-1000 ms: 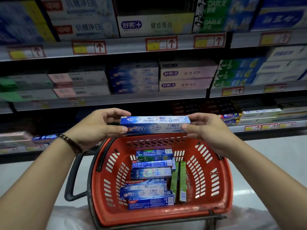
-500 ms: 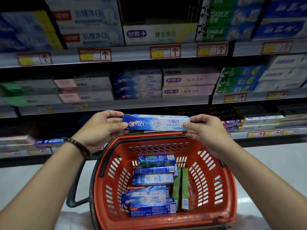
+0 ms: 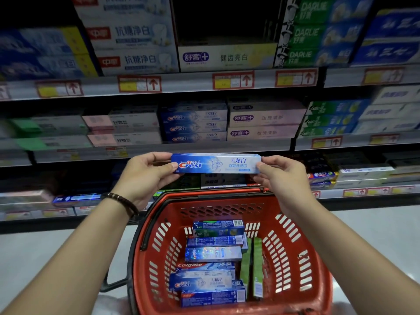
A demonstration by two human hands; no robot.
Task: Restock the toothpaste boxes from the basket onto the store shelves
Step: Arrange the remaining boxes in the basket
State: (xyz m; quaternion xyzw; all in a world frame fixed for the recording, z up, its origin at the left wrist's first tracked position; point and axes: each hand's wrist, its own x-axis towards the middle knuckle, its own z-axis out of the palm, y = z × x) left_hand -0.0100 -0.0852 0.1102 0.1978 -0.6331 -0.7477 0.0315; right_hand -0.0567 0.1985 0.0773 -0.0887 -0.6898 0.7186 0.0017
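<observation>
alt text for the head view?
The left hand and right hand hold a blue Crest box level by its ends, above a red basket with more toothpaste boxes in it. Behind, store shelves hold toothpaste, including matching Crest boxes.

Bare forearms (image 3: 68,258), one bracelet (image 3: 123,202).
Dark brown beads are strung round the wrist behind the left hand (image 3: 145,176); both arms are seen uncovered to the frame edge.

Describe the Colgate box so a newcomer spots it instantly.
Look in the red basket. In the row of flat-lying boxes, the Colgate box sits between the shiny holographic box and a blue Crest box. Only it has a broad red end with white lettering.
</observation>
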